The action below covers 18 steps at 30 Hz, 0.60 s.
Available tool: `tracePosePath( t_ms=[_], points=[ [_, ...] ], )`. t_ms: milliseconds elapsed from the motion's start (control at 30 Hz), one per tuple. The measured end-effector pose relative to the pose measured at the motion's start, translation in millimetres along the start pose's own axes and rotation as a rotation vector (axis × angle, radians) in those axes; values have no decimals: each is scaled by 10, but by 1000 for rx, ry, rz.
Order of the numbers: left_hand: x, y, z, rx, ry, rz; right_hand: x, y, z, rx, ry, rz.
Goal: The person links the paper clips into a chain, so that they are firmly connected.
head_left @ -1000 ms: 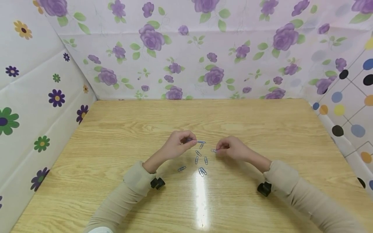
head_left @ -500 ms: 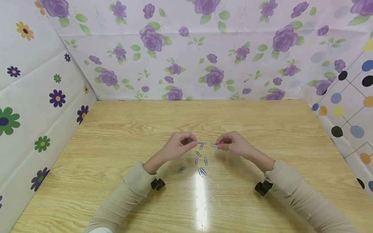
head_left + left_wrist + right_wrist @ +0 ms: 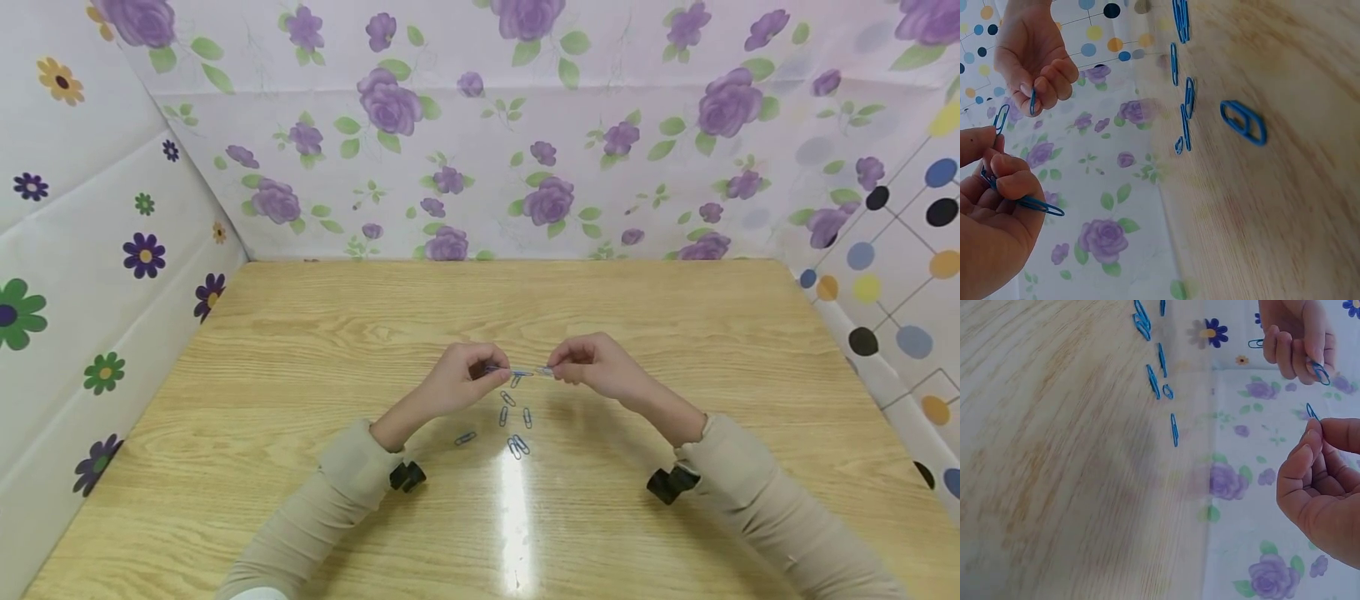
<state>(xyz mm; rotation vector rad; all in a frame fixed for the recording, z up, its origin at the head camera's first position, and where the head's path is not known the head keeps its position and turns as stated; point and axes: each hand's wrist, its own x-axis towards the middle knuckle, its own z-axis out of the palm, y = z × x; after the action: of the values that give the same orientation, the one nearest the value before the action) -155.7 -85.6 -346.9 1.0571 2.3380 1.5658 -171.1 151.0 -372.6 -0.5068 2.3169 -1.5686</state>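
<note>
In the head view, my left hand (image 3: 459,382) pinches a blue paper clip (image 3: 1002,119) between thumb and forefinger, its end pointing right. More paper clips (image 3: 1041,205) show among the curled fingers of this hand in the left wrist view, one sticking out past them. Facing it, my right hand (image 3: 606,373) holds a single blue paper clip (image 3: 1312,411) at its fingertips, one end poking out toward the left. A small gap separates the two held clips. Both hands are raised over the wooden table (image 3: 360,312).
Several loose blue paper clips (image 3: 527,417) lie scattered on the table below and between the hands. One paper clip (image 3: 465,437) lies off to the left, and two overlap nearer the front. Flower-patterned and dotted sheets (image 3: 480,167) wall the table's back and sides.
My right hand has risen from near the tabletop with its paper clip and come left, bringing that clip close to the left hand's. The left hand has barely moved.
</note>
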Motion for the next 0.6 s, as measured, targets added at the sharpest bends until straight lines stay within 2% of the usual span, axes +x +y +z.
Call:
tracePosePath(
  t_ms=[267,600],
  points=[
    [14,-10,15,13,12,30,-12,-99,33,33,15,-7],
    [43,-7,36,25,33,102,21,-128,53,84,42,-2]
  ],
)
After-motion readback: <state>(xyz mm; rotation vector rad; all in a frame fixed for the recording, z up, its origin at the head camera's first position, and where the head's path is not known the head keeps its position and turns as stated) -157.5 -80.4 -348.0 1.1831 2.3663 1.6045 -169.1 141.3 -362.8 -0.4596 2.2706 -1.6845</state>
